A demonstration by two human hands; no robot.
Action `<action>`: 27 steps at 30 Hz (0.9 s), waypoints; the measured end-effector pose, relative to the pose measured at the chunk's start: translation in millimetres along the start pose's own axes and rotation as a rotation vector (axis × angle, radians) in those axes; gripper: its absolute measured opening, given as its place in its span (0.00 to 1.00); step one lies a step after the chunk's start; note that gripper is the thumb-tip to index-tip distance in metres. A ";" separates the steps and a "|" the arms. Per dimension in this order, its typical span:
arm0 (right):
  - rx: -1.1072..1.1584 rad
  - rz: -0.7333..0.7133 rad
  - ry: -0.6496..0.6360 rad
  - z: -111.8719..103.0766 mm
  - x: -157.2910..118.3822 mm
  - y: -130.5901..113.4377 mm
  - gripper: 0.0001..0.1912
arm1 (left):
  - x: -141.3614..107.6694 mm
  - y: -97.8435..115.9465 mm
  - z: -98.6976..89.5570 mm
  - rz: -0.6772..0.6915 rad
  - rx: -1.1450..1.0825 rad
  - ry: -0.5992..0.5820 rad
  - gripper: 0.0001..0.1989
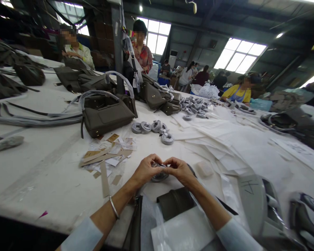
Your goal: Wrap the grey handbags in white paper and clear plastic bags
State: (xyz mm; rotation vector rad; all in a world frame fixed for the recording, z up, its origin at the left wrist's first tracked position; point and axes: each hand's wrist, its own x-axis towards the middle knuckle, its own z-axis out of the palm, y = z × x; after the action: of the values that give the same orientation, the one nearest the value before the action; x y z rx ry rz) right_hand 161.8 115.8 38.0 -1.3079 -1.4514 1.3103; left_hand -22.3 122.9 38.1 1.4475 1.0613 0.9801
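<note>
Both my hands meet over a coiled grey strap point(160, 176) near the middle of the table. My left hand point(149, 168) pinches its upper edge from the left, and my right hand point(178, 168) pinches it from the right, fingertips almost touching. Part of the coil is hidden behind the fingers. Just below lie a dark olive leather piece point(176, 203) and a white sheet point(181, 230). Beyond my hands, several wrapped coils point(167, 138) rest on the white table point(54, 170).
A dark handbag point(108, 116) stands at the back left, with paper and card scraps point(108, 157) before it. White sheets point(219, 150) spread to the right, near a grey panel point(252, 198). More bags and several people are farther back.
</note>
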 end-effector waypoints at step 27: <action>-0.684 -0.634 0.054 -6.9 -19.1 -4.2 0.09 | -1.5 -4.1 0.0 -0.095 -0.005 0.052 0.07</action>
State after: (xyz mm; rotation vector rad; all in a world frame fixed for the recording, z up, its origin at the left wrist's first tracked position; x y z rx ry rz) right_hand 171.1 98.6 45.0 -1.1011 -2.1406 0.3646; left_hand -23.1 121.8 34.0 1.3612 1.1541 0.9554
